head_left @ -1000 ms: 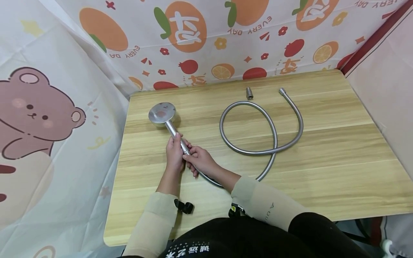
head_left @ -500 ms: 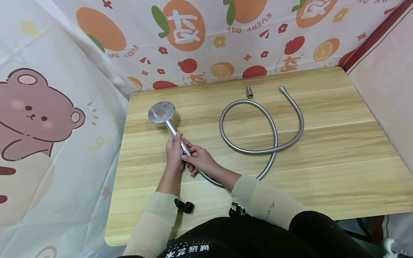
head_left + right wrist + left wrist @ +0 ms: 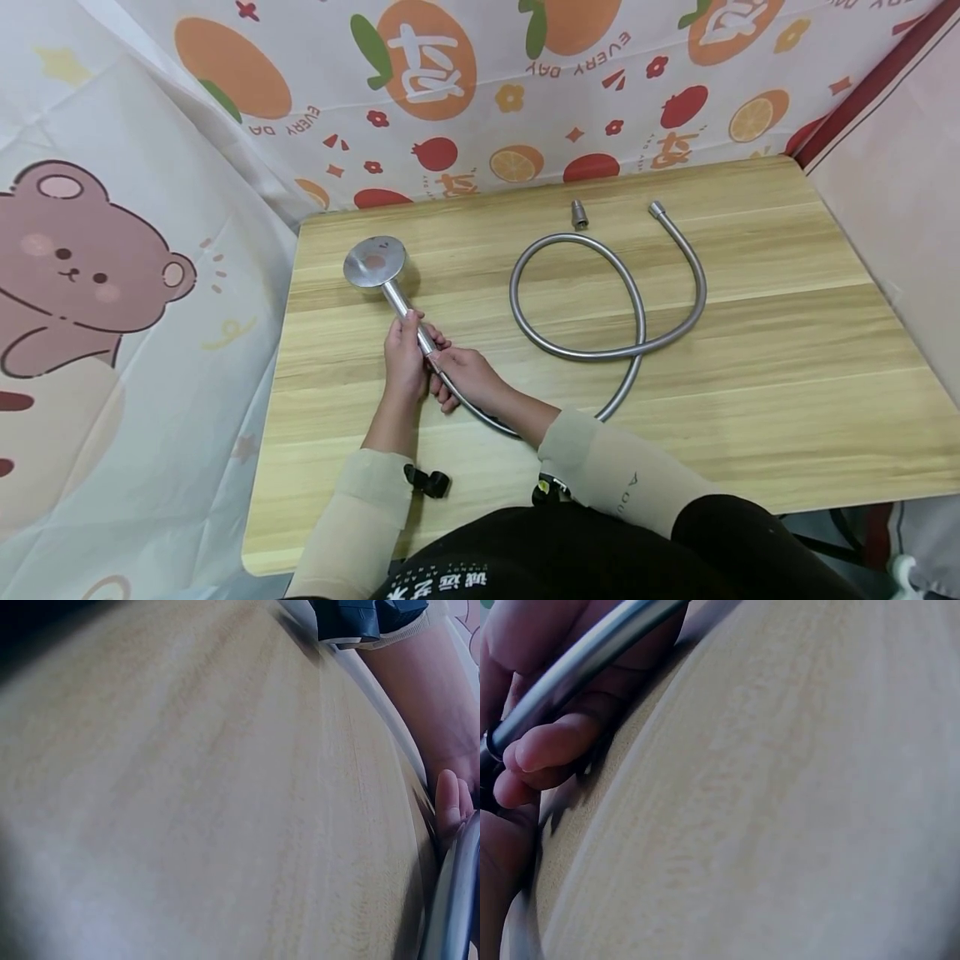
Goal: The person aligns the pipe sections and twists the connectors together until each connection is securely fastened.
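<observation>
A chrome shower head (image 3: 375, 262) with a straight handle lies toward the left of the table. My left hand (image 3: 405, 358) grips that handle near its lower end, thumb along the top. Just below, my right hand (image 3: 471, 379) pinches the joint where the metal shower hose (image 3: 487, 417) meets the handle. In the left wrist view the hose (image 3: 577, 671) runs across curled fingers (image 3: 555, 742). The right wrist view catches the hose (image 3: 454, 900) at its edge, beside some fingertips (image 3: 448, 796).
The hose loops over the middle of the wooden table (image 3: 787, 358), its free end fitting (image 3: 657, 210) pointing to the back. A small metal connector (image 3: 579, 216) lies beside it. A printed cloth (image 3: 480, 158) hangs behind the table, and another covers the left side.
My right thumb has shifted up and over the joint, and the right fingers have changed their hold around it. The left hand and the shower head stay nearly in place.
</observation>
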Tool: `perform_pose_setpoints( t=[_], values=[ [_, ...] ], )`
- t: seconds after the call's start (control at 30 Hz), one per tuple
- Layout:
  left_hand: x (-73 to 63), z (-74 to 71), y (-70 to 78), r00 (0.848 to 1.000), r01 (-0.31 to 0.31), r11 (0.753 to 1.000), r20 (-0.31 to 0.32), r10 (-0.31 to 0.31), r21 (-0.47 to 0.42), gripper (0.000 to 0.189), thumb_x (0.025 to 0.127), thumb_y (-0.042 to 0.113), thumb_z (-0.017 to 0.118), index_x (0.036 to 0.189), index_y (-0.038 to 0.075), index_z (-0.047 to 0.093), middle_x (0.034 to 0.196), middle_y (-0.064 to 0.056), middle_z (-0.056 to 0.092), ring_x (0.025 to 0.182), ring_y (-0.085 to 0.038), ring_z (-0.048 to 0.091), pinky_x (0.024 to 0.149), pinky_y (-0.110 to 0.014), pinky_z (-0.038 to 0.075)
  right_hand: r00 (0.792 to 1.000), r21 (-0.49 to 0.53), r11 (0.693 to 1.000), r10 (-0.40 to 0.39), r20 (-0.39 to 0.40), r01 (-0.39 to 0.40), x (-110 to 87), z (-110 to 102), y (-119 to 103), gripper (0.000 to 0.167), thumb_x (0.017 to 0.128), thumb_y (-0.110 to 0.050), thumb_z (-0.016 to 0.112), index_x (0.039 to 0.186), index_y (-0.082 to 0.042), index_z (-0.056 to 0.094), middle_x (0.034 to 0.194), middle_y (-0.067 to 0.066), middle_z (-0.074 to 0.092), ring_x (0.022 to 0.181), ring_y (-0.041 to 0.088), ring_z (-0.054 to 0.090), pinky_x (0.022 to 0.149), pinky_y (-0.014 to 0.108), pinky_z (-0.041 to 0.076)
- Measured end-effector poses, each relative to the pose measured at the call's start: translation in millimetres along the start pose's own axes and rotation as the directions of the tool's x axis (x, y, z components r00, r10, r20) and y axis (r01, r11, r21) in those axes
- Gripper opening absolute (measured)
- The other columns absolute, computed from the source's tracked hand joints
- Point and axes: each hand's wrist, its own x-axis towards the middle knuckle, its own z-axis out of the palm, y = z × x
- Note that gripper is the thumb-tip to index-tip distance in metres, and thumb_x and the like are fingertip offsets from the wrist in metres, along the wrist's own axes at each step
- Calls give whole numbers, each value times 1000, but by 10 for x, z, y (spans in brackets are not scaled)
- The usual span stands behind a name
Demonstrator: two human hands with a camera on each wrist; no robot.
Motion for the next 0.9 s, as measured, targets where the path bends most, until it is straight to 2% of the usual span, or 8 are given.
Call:
perform_pose_setpoints(
  t=[0.1, 0.17, 0.3, 0.4, 0.47, 0.57, 0.73, 0.9],
  values=[
    [0, 1, -3, 1000, -7, 1000, -8, 7, 3, 24, 104, 30, 49, 104, 6, 52, 66, -3, 60, 59, -16, 63, 61, -30, 59, 1000, 35, 999, 13, 2, -14, 7, -10, 3, 39, 102, -38, 50, 100, -1, 63, 75, 12, 63, 54, 18, 59, 48, 33, 57],
    [-8, 9, 1, 1000, -19, 999, -16, 19, 28, 24, 104, 31, 49, 104, 7, 53, 67, -3, 60, 60, -15, 63, 60, -28, 58, 1000, 42, 999, 7, -2, -6, 14, -13, 2, 36, 100, -40, 54, 105, -4, 61, 75, 12, 63, 54, 18, 59, 48, 34, 57],
    [-17, 17, 6, 999, -29, 996, -27, 31, 85, 27, 103, 33, 49, 106, 7, 54, 67, -1, 62, 61, -14, 63, 60, -24, 56, 999, -10, 999, -39, -9, 39, 17, -13, 2, 40, 92, -39, 69, 113, -9, 52, 72, 11, 63, 50, 19, 60, 47, 37, 57],
    [-13, 13, 3, 999, -29, 995, -23, 32, 94, 32, 103, 35, 49, 109, 4, 53, 67, -1, 63, 60, -14, 63, 60, -24, 56, 998, -47, 997, -64, -23, 63, 7, -11, -7, 43, 88, -33, 75, 110, -8, 49, 68, 12, 63, 46, 20, 60, 46, 38, 57],
    [-9, 10, 1, 999, -29, 996, -19, 31, 85, 34, 103, 35, 48, 110, 2, 52, 67, -1, 63, 60, -14, 63, 61, -24, 56, 998, -54, 997, -62, -24, 60, 1, -9, -16, 38, 89, -31, 74, 107, -6, 50, 67, 12, 63, 45, 20, 60, 46, 37, 57],
    [0, 6, -10, 1000, -27, 999, -10, 27, 41, 31, 103, 34, 48, 107, 4, 52, 67, -2, 61, 59, -15, 63, 61, -26, 58, 999, -49, 998, -37, -11, 37, -5, -4, -26, 31, 96, -32, 65, 102, -3, 55, 70, 12, 63, 49, 18, 59, 46, 35, 56],
    [19, 7, -35, 1000, -26, 1000, -9, 26, -17, 22, 104, 31, 49, 101, 10, 53, 65, -4, 60, 57, -17, 63, 58, -31, 59, 1000, -20, 1000, 11, 3, -11, 11, -17, -20, 45, 102, -42, 49, 94, 0, 63, 73, 13, 63, 54, 18, 60, 47, 33, 57],
    [14, 11, -43, 999, -32, 999, -15, 32, 23, 23, 104, 32, 49, 103, 9, 54, 67, -2, 61, 60, -15, 63, 58, -26, 56, 1000, -10, 1000, -16, -1, 16, 35, -35, 15, 39, 94, -48, 62, 108, -11, 59, 74, 12, 64, 52, 20, 60, 47, 37, 57]
  ],
)
